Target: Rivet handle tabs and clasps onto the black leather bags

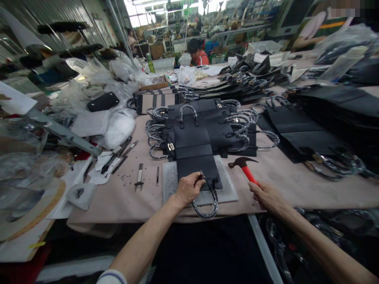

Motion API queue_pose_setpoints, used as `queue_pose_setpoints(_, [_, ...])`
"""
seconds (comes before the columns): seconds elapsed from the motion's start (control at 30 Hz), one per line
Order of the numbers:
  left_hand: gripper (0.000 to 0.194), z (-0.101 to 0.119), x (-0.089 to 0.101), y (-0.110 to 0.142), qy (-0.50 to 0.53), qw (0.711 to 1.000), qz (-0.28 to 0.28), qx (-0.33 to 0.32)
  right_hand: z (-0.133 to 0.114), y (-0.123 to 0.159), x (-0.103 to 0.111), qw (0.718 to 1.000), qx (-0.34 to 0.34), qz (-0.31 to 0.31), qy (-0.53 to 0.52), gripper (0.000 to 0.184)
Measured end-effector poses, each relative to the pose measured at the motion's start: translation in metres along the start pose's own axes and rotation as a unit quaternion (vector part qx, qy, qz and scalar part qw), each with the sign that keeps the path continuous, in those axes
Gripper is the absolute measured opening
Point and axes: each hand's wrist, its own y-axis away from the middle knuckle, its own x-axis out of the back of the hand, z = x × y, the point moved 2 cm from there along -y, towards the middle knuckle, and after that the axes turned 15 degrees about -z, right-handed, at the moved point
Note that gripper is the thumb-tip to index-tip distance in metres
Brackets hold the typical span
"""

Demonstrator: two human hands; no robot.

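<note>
My left hand [188,189] is closed in a pinch on a small metal punch [201,175], held upright on the near edge of a black leather bag panel [197,165]. The panel lies on a grey slab [170,179] at the table's front edge. A wrapped handle loop [207,209] hangs from the panel over the edge. My right hand [266,196] grips the red handle of a hammer [245,167], its dark head raised just right of the panel.
A pile of black bag panels with wrapped handles [207,126] covers the table behind. Loose punches and tools [139,175] lie to the left by plastic bags [118,128]. More black panels [310,134] lie to the right. People work in the background.
</note>
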Motion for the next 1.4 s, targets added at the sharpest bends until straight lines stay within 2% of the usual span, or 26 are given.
queue_pose_setpoints(0.1, [0.025, 0.004, 0.005, -0.001, 0.020, 1.000, -0.020, 0.008, 0.007, -0.010, -0.006, 0.984, 0.016, 0.109, 0.141, 0.034])
queue_pose_setpoints(0.17, [0.027, 0.005, 0.007, -0.002, 0.025, 0.999, -0.032, 0.014, -0.009, -0.010, -0.012, 0.960, 0.098, 0.181, 0.191, 0.039])
queue_pose_setpoints(0.23, [0.020, 0.005, 0.008, -0.003, 0.023, 0.999, -0.041, 0.019, -0.036, -0.010, -0.023, 0.932, 0.223, 0.217, 0.185, 0.044])
queue_pose_setpoints(0.3, [0.013, 0.004, 0.008, -0.005, 0.021, 0.998, -0.046, 0.022, -0.065, -0.012, -0.039, 0.900, 0.338, 0.213, 0.172, 0.045])
queue_pose_setpoints(0.37, [0.011, 0.001, 0.008, -0.007, 0.026, 0.998, -0.047, 0.027, -0.087, -0.017, -0.058, 0.888, 0.388, 0.176, 0.173, 0.043])
queue_pose_setpoints(0.47, [0.011, -0.006, 0.006, -0.011, 0.075, 0.993, -0.013, 0.086, -0.099, -0.026, -0.079, 0.892, 0.395, 0.138, 0.173, 0.041])
queue_pose_setpoints(0.6, [0.014, -0.013, 0.004, -0.017, 0.221, 0.957, 0.023, 0.184, -0.094, -0.032, -0.083, 0.895, 0.397, 0.132, 0.156, 0.043])
queue_pose_setpoints(0.67, [0.024, -0.010, 0.009, -0.017, 0.288, 0.937, 0.062, 0.187, -0.092, -0.032, -0.081, 0.895, 0.401, 0.129, 0.149, 0.043])
queue_pose_setpoints(0.73, [0.032, -0.006, 0.024, -0.014, 0.309, 0.927, 0.127, 0.171, -0.091, -0.032, -0.079, 0.895, 0.402, 0.127, 0.145, 0.042])
queue_pose_setpoints(0.8, [0.033, -0.005, 0.045, -0.009, 0.271, 0.935, 0.165, 0.159, -0.092, -0.032, -0.079, 0.895, 0.403, 0.128, 0.142, 0.043])
queue_pose_setpoints(0.83, [0.032, -0.008, 0.056, -0.005, 0.234, 0.944, 0.164, 0.165, -0.092, -0.032, -0.079, 0.895, 0.403, 0.129, 0.141, 0.043])
queue_pose_setpoints(0.93, [0.026, -0.028, 0.090, 0.013, 0.088, 0.955, 0.141, 0.247, -0.092, -0.032, -0.080, 0.896, 0.401, 0.132, 0.138, 0.042])
queue_pose_setpoints(1.0, [0.023, -0.045, 0.109, 0.027, -0.030, 0.939, 0.117, 0.321, -0.091, -0.033, -0.081, 0.895, 0.402, 0.133, 0.138, 0.041])
queue_pose_setpoints(1.07, [0.022, -0.057, 0.122, 0.040, -0.134, 0.910, 0.071, 0.386, -0.090, -0.035, -0.082, 0.892, 0.409, 0.138, 0.135, 0.041])
queue_pose_setpoints(1.17, [0.020, -0.063, 0.130, 0.054, -0.235, 0.857, -0.009, 0.459, -0.087, -0.038, -0.084, 0.886, 0.419, 0.146, 0.135, 0.040])
queue_pose_setpoints(1.23, [0.023, -0.061, 0.130, 0.059, -0.276, 0.834, -0.028, 0.477, -0.086, -0.040, -0.086, 0.884, 0.419, 0.151, 0.140, 0.040])
queue_pose_setpoints(1.3, [0.029, -0.057, 0.127, 0.061, -0.308, 0.830, -0.014, 0.465, -0.085, -0.041, -0.087, 0.882, 0.419, 0.155, 0.148, 0.040])
queue_pose_setpoints(1.4, [0.026, -0.056, 0.123, 0.059, -0.310, 0.846, 0.016, 0.433, -0.083, -0.043, -0.089, 0.877, 0.424, 0.161, 0.159, 0.041])
